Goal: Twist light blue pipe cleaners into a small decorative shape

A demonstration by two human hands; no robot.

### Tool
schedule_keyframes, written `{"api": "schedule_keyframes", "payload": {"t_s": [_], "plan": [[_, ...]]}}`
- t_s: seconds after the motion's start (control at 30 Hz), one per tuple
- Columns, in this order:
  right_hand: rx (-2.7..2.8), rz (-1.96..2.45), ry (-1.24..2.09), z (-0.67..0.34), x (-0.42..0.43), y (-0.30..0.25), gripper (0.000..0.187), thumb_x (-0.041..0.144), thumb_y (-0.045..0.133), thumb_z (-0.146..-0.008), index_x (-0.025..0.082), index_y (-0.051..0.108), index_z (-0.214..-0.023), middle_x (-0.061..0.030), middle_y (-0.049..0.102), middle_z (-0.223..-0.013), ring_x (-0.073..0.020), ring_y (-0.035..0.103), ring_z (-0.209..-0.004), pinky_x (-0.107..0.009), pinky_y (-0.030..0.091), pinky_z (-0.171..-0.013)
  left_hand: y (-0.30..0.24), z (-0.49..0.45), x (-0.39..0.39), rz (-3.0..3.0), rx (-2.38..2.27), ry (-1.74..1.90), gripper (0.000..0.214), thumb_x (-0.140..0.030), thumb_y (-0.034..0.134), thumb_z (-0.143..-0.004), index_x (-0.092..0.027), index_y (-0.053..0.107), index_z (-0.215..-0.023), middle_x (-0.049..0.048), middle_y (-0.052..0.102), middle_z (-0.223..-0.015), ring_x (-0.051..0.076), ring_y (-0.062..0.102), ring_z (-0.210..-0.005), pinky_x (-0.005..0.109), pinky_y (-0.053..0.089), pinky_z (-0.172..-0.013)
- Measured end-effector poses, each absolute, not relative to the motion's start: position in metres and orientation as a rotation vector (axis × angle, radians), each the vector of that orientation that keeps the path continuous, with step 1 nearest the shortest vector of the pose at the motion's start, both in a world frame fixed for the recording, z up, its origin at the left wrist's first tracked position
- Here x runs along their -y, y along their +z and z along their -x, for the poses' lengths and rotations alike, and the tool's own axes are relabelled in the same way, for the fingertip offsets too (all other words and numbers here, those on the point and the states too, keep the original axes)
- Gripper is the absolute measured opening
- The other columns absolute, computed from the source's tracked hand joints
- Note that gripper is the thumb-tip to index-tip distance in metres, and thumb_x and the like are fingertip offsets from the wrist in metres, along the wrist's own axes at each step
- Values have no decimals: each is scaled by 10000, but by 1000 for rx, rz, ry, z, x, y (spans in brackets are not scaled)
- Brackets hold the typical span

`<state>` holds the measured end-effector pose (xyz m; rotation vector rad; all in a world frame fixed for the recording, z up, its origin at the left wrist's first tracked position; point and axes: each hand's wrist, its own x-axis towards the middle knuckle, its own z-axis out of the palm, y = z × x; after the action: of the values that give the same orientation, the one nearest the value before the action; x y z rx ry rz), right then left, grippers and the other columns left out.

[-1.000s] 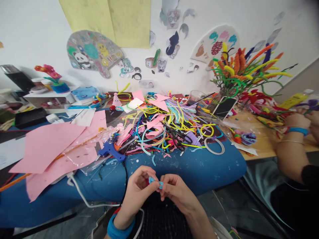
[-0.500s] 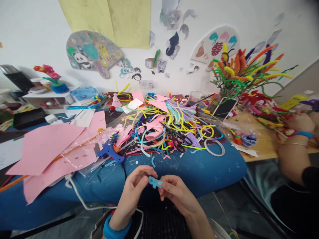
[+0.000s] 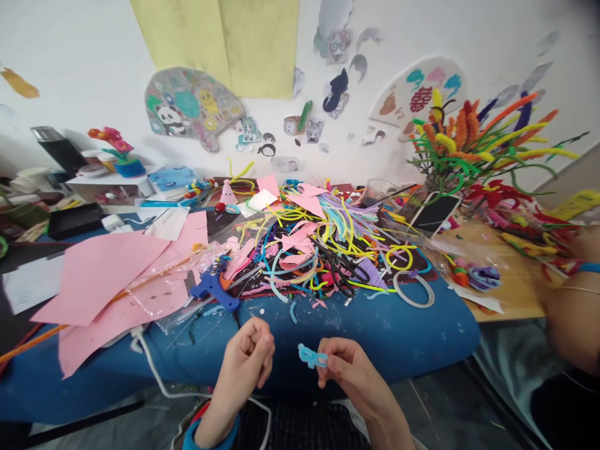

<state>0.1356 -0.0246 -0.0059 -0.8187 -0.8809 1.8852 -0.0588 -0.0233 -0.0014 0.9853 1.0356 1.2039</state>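
Between the thumb and fingers of my right hand (image 3: pixel 344 364) is a small light-blue pipe cleaner shape (image 3: pixel 310 356), bent into loops, its looped end pointing left. My left hand (image 3: pixel 249 357) is apart from it, thumb pressed against curled fingers; whether anything small is pinched there is hidden. Both hands are in front of the blue padded table edge (image 3: pixel 356 331). Beyond them are a blue glue gun (image 3: pixel 213 289), black scissors (image 3: pixel 344 272) and a heap of cut pipe cleaners (image 3: pixel 328 231).
Pink sheets (image 3: pixel 110 275) cover the left side. A white cable (image 3: pixel 154 372) hangs over the front edge. At right are a roll of clear tape (image 3: pixel 415 289), a phone (image 3: pixel 435 212) and a vase of pipe cleaner flowers (image 3: pixel 462 137). Another person's arm (image 3: pixel 574 312) is at far right.
My hands have separated. The left has let go of the blue pipe cleaner shape and curled its fingers; the right holds it farther right. The camera view has shifted slightly left.
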Motion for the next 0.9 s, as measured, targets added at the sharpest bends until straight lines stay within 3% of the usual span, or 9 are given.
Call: {"api": "schedule_keyframes", "payload": {"t_s": [0.2, 0.33, 0.43, 0.63, 0.77, 0.9], "plan": [[881, 823, 1858, -140, 24, -4, 294, 399, 757, -692, 143, 627, -625, 2, 540, -605, -103, 506, -550, -225, 445, -525, -4, 53, 24, -1085, -1083, 1085, 363, -496, 577, -816, -186, 452, -675, -116, 340, -403, 21, 243, -286, 130, 186, -296], [903, 853, 1844, -139, 24, -5, 351, 468, 759, -660, 156, 607, -610, 1, 526, -597, -110, 489, -540, -240, 443, -522, 4, 52, 22, -1261, -1042, 1135, 261, -347, 660, -789, -135, 625, -641, 17, 572, -597, 97, 514, -488, 205, 423, -466], [921, 870, 1832, -140, 24, -6, 368, 486, 754, -656, 159, 595, -607, 0, 519, -611, -112, 491, -546, -243, 446, -525, 7, 52, 21, -1268, -1014, 1116, 114, -245, 725, -730, -139, 705, -695, 59, 647, -700, 142, 594, -588, 252, 477, -561], [889, 839, 1801, -143, 22, -9, 363, 470, 764, -650, 156, 587, -607, 8, 510, -607, -103, 483, -536, -230, 439, -506, 1, 49, 22, -1120, -1101, 1068, 181, -284, 760, -681, -129, 671, -649, 17, 630, -574, 108, 569, -440, 215, 444, -446], [874, 795, 1818, -143, 23, -8, 323, 424, 749, -694, 153, 583, -631, 5, 545, -597, -100, 506, -532, -224, 437, -521, -6, 49, 24, -1069, -1167, 998, 340, -428, 702, -723, -160, 520, -619, -61, 491, -373, 59, 405, -282, 152, 261, -326], [896, 784, 1780, -140, 26, -7, 270, 395, 721, -741, 156, 604, -694, -4, 593, -625, -111, 544, -570, -231, 455, -555, -9, 48, 26, -1146, -1183, 1063, 443, -538, 584, -791, -191, 398, -587, -96, 381, -301, 31, 288, -255, 142, 165, -334]]}}
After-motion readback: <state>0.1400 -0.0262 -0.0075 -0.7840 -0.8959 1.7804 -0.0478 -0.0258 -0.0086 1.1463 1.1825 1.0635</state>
